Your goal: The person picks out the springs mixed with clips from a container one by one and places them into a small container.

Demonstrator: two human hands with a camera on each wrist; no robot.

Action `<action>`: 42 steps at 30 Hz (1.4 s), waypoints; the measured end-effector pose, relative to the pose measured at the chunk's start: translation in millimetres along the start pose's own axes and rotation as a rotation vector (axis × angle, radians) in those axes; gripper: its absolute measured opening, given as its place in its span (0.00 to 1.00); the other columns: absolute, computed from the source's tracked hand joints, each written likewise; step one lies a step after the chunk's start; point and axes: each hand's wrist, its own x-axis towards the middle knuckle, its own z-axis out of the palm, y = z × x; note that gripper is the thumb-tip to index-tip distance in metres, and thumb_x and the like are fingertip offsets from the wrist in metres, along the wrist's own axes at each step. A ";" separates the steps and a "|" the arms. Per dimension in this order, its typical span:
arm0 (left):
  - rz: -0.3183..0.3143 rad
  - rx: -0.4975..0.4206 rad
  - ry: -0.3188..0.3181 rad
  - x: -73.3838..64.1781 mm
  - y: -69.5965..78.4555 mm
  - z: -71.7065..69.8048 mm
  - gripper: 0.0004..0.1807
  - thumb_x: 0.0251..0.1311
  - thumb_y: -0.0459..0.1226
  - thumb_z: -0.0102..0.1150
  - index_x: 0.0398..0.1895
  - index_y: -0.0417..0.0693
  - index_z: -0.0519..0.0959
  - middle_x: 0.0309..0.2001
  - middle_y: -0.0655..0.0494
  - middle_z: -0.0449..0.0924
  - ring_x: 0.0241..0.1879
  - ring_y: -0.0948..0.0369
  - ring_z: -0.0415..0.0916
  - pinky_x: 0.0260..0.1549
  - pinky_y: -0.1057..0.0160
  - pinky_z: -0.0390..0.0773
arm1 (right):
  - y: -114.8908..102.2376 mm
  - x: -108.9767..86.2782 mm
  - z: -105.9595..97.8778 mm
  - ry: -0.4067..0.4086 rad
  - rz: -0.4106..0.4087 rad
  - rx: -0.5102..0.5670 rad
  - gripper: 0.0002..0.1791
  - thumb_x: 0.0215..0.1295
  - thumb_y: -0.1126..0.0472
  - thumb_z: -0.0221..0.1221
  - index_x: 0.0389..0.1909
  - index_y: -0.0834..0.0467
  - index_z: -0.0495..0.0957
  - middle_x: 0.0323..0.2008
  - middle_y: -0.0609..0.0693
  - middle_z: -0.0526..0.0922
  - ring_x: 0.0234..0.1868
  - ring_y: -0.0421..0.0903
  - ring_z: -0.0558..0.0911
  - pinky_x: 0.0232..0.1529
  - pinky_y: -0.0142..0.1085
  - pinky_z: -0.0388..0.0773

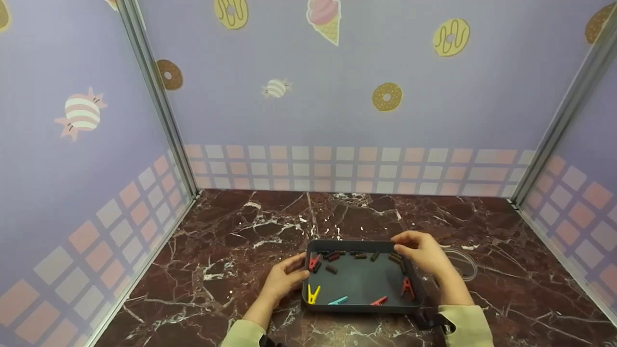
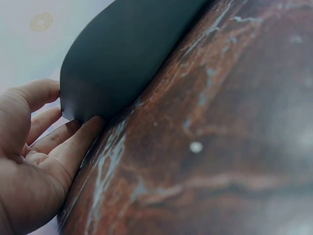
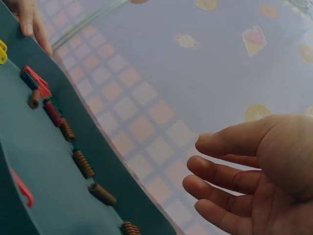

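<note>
A dark grey rectangular tray (image 1: 364, 308) stands on the marble-patterned table in the head view. In it are several small ridged cylinders (image 1: 331, 269), mostly brown and along the far side, and several plastic clips: a yellow clip (image 1: 313, 294), a blue clip (image 1: 338, 300) and red clips (image 1: 408, 287). My left hand (image 1: 284, 280) touches the tray's left outer wall with extended fingertips (image 2: 92, 128), low by the table. My right hand (image 1: 420, 250) overlaps the far right corner in the head view. Its fingers (image 3: 220, 176) are spread and hold nothing, apart from the tray wall in the right wrist view.
A clear round dish or lid (image 1: 461, 264) lies on the table right of the tray, beside the right forearm. Patterned wall panels (image 1: 347, 120) enclose the table at the back and both sides, with metal posts (image 1: 166, 115) at the back corners.
</note>
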 end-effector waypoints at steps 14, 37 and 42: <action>-0.005 0.000 -0.004 0.9 -2.1 -2.0 0.33 0.64 0.32 0.64 0.73 0.32 0.68 0.70 0.28 0.70 0.64 0.40 0.78 0.51 0.57 0.87 | -9.5 8.6 33.8 -0.038 -0.066 0.001 0.12 0.69 0.63 0.64 0.49 0.65 0.84 0.43 0.58 0.89 0.39 0.42 0.83 0.38 0.29 0.78; -0.018 0.004 -0.005 0.4 0.2 -1.0 0.33 0.66 0.31 0.64 0.73 0.34 0.69 0.71 0.29 0.69 0.59 0.48 0.83 0.44 0.60 0.87 | -36.4 21.9 101.9 -0.028 -0.061 0.195 0.12 0.67 0.70 0.63 0.49 0.71 0.83 0.48 0.67 0.86 0.45 0.50 0.86 0.40 0.28 0.80; 0.003 -0.013 -0.012 1.3 -0.9 -1.1 0.33 0.66 0.30 0.63 0.73 0.31 0.67 0.71 0.28 0.69 0.62 0.42 0.80 0.46 0.60 0.87 | -26.6 30.8 121.7 0.023 -0.035 0.212 0.12 0.64 0.69 0.66 0.48 0.68 0.85 0.47 0.64 0.88 0.45 0.51 0.87 0.42 0.32 0.82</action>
